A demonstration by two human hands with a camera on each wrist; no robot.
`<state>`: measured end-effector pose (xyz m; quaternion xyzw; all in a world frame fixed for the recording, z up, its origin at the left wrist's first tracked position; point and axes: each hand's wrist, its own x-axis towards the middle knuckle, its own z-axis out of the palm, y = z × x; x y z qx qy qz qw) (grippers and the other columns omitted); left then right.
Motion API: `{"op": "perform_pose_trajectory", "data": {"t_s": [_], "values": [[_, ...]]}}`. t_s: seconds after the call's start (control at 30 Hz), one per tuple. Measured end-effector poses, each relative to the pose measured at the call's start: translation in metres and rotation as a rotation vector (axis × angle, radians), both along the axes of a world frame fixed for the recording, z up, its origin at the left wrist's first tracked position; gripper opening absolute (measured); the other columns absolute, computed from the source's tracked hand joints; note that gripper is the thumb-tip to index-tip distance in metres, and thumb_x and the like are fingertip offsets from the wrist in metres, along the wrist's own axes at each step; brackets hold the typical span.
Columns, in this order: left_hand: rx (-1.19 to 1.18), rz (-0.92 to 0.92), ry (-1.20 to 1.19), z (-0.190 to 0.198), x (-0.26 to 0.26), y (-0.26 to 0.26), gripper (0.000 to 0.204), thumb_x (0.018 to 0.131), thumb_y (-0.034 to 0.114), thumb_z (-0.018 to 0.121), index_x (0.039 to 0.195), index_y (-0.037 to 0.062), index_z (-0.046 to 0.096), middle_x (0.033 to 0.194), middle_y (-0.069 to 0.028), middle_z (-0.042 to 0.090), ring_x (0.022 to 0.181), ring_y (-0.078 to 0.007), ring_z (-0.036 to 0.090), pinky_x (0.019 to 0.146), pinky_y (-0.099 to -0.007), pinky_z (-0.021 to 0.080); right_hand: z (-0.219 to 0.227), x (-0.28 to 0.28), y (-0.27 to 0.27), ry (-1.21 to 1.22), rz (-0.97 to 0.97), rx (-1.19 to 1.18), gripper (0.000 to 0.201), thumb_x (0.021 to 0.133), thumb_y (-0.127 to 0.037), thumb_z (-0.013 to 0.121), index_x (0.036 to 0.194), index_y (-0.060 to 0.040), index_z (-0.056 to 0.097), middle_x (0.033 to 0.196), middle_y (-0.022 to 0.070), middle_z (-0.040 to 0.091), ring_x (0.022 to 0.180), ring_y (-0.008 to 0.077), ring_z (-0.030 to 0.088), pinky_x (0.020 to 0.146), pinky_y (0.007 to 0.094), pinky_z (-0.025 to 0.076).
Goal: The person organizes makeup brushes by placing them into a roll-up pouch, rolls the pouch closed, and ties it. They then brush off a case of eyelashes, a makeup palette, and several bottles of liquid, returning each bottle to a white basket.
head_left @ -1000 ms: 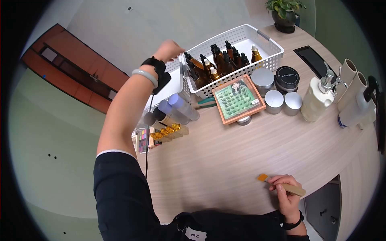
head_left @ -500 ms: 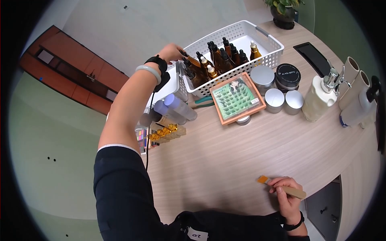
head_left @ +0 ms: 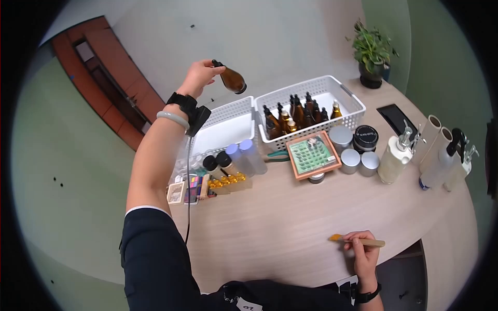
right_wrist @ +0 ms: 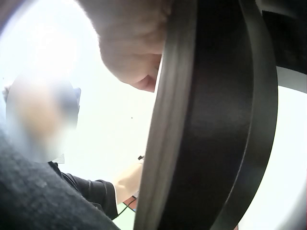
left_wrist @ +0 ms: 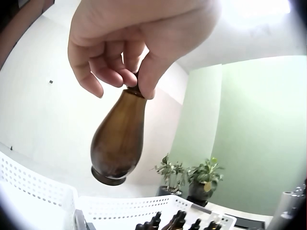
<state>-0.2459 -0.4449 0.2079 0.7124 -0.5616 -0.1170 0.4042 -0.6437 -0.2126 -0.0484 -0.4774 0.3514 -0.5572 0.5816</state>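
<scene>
My left hand (head_left: pixel 199 75) pinches an amber glass dropper bottle (head_left: pixel 233 82) by its black top, high above the left white basket (head_left: pixel 223 139). In the left wrist view the bottle (left_wrist: pixel 120 136) hangs tilted from thumb and fingers, its rounded body and base in full sight. Several more amber dropper bottles (head_left: pixel 299 111) stand in the right white basket (head_left: pixel 280 95), most with black tops. Low over the front of the table, my right hand (head_left: pixel 364 255) holds a flat brush (head_left: pixel 374 242) with orange bristles and a wooden handle. The right wrist view shows only part of that hand (right_wrist: pixel 132 48) behind the table edge.
An eyelash box (head_left: pixel 313 154) rests on a small tin, beside silver tins (head_left: pixel 350 161) and a black-lidded jar (head_left: pixel 365 138). Pump bottles (head_left: pixel 394 160) stand at the right. Lilac-capped bottles (head_left: pixel 251 155) and makeup palettes (head_left: pixel 193 187) line the left. A cable (head_left: pixel 188 217) hangs from the left wrist.
My left hand has gripped a dropper bottle at the right basket's left end and lifted it up and out. The head view has tilted upward. My right hand keeps hold of the brush.
</scene>
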Motion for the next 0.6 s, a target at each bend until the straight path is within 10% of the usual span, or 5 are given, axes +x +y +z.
{"op": "perform_pose_trajectory", "data": {"t_s": [0.23,0.47,0.6], "values": [[-0.363,-0.189,0.198,0.007,-0.012,0.118,0.022,0.078,0.018,0.064,0.088,-0.0008,0.056,0.083,-0.0054,0.06,0.078,-0.0113,0.054,0.072,-0.0243,0.042,-0.007,0.004,-0.003,0.009,-0.035,-0.047,0.01,0.088,-0.008,0.046,0.085,0.0007,0.049,0.084,0.012,0.059,0.065,0.0098,0.052,0.063,0.0222,0.043],[-0.173,-0.476,0.511,-0.091,-0.04,0.246,0.012,0.082,0.006,0.056,0.09,0.0019,0.048,0.09,-0.007,0.06,0.083,-0.0105,0.055,0.076,-0.0246,0.044,0.012,0.018,0.003,0.056,0.046,-0.062,0.011,0.089,-0.012,0.045,0.088,-0.0015,0.049,0.087,0.0123,0.058,0.068,0.0119,0.051,0.063,0.0235,0.043],[-0.176,-0.472,0.253,-0.138,-0.053,0.288,0.018,0.077,0.004,0.061,0.09,0.0012,0.049,0.087,-0.0054,0.058,0.08,-0.01,0.054,0.075,-0.0216,0.043,0.073,0.055,0.015,0.132,0.23,-0.293,0.012,0.089,-0.011,0.043,0.092,-0.0002,0.047,0.089,0.0163,0.058,0.073,0.0164,0.053,0.066,0.0278,0.043]]}}
